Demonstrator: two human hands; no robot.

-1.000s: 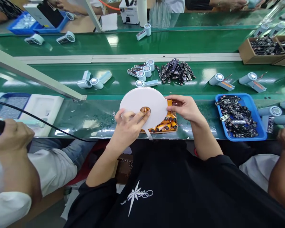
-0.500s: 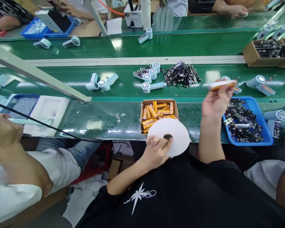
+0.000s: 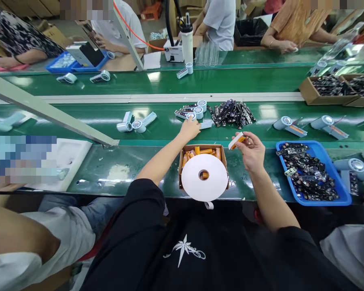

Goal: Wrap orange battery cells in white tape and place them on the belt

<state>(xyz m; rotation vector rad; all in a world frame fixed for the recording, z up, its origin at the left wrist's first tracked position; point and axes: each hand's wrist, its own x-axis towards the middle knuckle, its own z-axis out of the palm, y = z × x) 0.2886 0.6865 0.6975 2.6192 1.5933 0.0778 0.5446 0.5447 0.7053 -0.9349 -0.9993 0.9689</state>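
My left hand (image 3: 190, 130) is closed over the round head of a light-blue handheld fan body, mostly hidden under it; the fan's handle (image 3: 206, 124) sticks out to the right. In my right hand (image 3: 253, 152) is an orange battery (image 3: 240, 138) with a white strip (image 3: 235, 141) along one side, pinched between thumb and fingers above the bench. A large white roll of tape (image 3: 191, 182) rests on the cardboard box (image 3: 180, 178) of orange batteries (image 3: 218, 153), its loose end (image 3: 209, 205) hanging at the front.
Beyond lie a pile of black circuit boards (image 3: 234, 114) and more fan bodies (image 3: 202, 105). A blue tray (image 3: 320, 202) of boards stands to the right, with fan bodies (image 3: 291, 126) behind it. A metal post (image 3: 48, 107) slants across the left. Co-workers sit on both sides and opposite.
My left hand has left the tape roll and reached forward onto a fan body. The roll now lies on the battery box. My right hand has moved left with the battery; the view has tilted up.
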